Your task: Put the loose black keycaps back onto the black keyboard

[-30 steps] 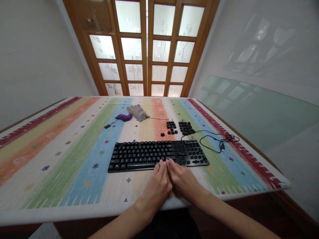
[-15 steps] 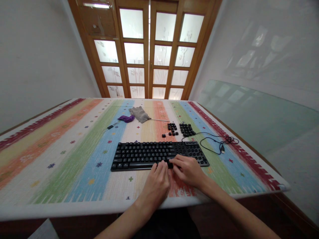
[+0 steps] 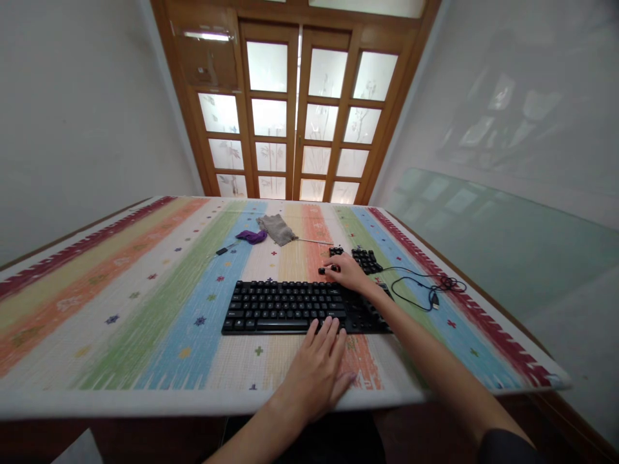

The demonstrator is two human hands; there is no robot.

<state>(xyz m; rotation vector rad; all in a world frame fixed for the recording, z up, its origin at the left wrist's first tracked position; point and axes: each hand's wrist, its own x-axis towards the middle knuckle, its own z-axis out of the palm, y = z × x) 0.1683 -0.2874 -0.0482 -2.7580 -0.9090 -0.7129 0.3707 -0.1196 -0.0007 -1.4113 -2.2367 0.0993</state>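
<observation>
A black keyboard (image 3: 285, 303) lies flat near the front of the table, with keycaps on its left and middle part; the right end is partly covered by my right arm. My left hand (image 3: 319, 354) rests with fingers stretched out on the keyboard's front edge, right of the space bar. Beyond the keyboard's back edge, my right hand (image 3: 347, 272) has thumb and forefinger closed around a small black keycap (image 3: 334, 267). Another loose keycap (image 3: 322, 271) sits just left of those fingertips. Behind the hand lies a cluster of loose keycaps (image 3: 367, 260), partly hidden.
The keyboard's cable (image 3: 411, 274) loops to the right, ending in a USB plug (image 3: 435, 301). Farther back lie a grey cloth (image 3: 277, 230), a purple cloth-like bundle (image 3: 251, 237) and a small black object (image 3: 221, 251). A striped cloth (image 3: 159, 309) covers the table.
My right hand has moved from the keyboard's front edge back to the loose keycaps. My left hand's fingers have straightened and spread on the front edge. The view has shifted slightly.
</observation>
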